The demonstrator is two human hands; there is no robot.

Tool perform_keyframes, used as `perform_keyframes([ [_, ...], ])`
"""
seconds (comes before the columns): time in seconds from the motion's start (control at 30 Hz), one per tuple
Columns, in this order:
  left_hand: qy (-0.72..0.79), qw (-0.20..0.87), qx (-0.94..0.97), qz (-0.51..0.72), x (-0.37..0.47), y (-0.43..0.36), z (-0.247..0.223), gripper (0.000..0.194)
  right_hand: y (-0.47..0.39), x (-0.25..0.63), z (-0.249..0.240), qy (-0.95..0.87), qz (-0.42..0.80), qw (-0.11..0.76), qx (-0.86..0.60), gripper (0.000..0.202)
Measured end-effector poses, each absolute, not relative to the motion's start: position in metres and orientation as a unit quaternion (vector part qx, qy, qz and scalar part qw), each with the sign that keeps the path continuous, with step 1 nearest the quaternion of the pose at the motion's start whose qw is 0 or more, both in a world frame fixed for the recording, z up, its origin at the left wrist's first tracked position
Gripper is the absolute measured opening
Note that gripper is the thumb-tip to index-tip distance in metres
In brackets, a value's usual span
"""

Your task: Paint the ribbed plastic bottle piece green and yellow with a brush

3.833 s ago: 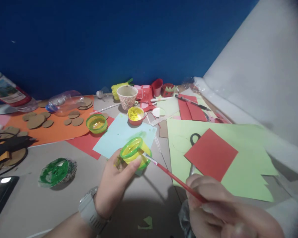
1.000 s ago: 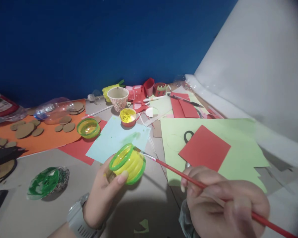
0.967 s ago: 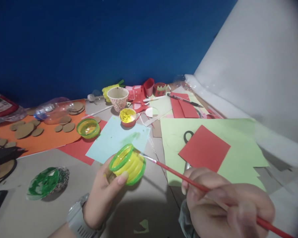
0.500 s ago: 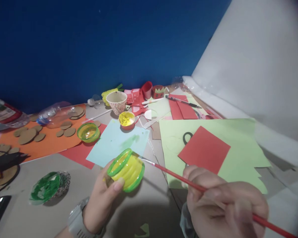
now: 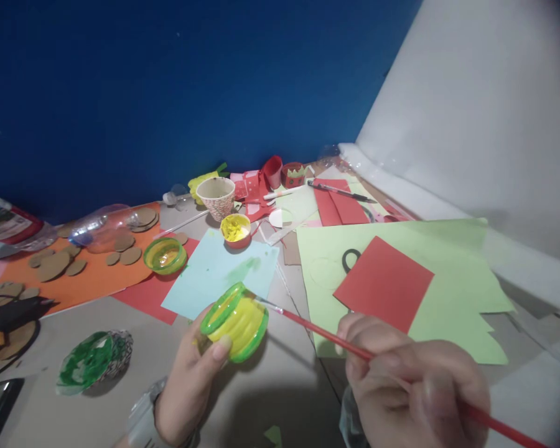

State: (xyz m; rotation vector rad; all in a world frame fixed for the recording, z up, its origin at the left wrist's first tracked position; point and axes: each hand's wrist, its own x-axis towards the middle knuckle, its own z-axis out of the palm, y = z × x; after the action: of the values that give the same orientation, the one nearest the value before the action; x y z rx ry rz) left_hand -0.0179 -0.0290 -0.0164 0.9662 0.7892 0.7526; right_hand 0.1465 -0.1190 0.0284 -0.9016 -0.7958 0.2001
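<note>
My left hand [image 5: 195,376] is closed around a small tilted cup [image 5: 242,326], painted yellow with green rims; its opening faces up and left. My right hand [image 5: 417,379] grips a red-handled paintbrush [image 5: 326,334], whose bristles touch the cup's side just below the upper green rim. Beyond the cup lies a light blue sheet [image 5: 200,274] with green smears. On its far edge stands a small red cup of yellow paint [image 5: 237,231]. Left of my left hand, a tipped cup [image 5: 93,361] is coated inside with green paint. A yellow-green bowl-shaped piece [image 5: 165,256] sits near the blue sheet.
Green paper [image 5: 466,267] lies on the right, with a red square [image 5: 387,280] over black-handled scissors [image 5: 351,260]. Cardboard discs [image 5: 53,266] and a clear bottle [image 5: 105,229] are on orange paper at left. A patterned paper cup [image 5: 216,199] stands behind. A blue wall rises behind the table.
The view has shifted slightly. Both hands keep their holds, and the brush tip stays against the cup's upper side, with my right hand a little further left in view.
</note>
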Motion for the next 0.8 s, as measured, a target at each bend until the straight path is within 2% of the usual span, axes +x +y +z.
perform_keyframes([
  [0.17, 0.366, 0.747, 0.434, 0.346, -0.0163, -0.029, -0.0118, 0.036, -0.1219, 0.1498, 0.0291, -0.407, 0.138, 0.799, -0.421, 0.016],
  [0.3, 0.367, 0.748, 0.43, 0.347, -0.0168, -0.0288, -0.0117, 0.039, -0.1218, 0.1475, 0.0284, -0.37, 0.09, 0.822, -0.424, 0.022],
  [0.47, 0.378, 0.743, 0.426, 0.351, -0.0166, -0.0297, -0.0128, 0.041, -0.1219, 0.1453, 0.0282, -0.375, 0.128, 0.805, -0.442, 0.02],
  [0.57, 0.385, 0.739, 0.426, 0.351, -0.0153, -0.0304, -0.0117, 0.045, -0.1222, 0.1453, 0.0271, -0.34, 0.1, 0.831, -0.429, 0.022],
  [0.7, 0.392, 0.737, 0.434, 0.339, -0.0161, -0.0304, -0.0109, 0.048, -0.1223, 0.1472, 0.0265, -0.379, 0.13, 0.804, -0.439, 0.018],
  [0.8, 0.395, 0.729, 0.443, 0.34, -0.0177, -0.0301, -0.0116, 0.049, -0.1208, 0.1471, 0.0249, -0.347, 0.112, 0.82, -0.441, 0.021],
])
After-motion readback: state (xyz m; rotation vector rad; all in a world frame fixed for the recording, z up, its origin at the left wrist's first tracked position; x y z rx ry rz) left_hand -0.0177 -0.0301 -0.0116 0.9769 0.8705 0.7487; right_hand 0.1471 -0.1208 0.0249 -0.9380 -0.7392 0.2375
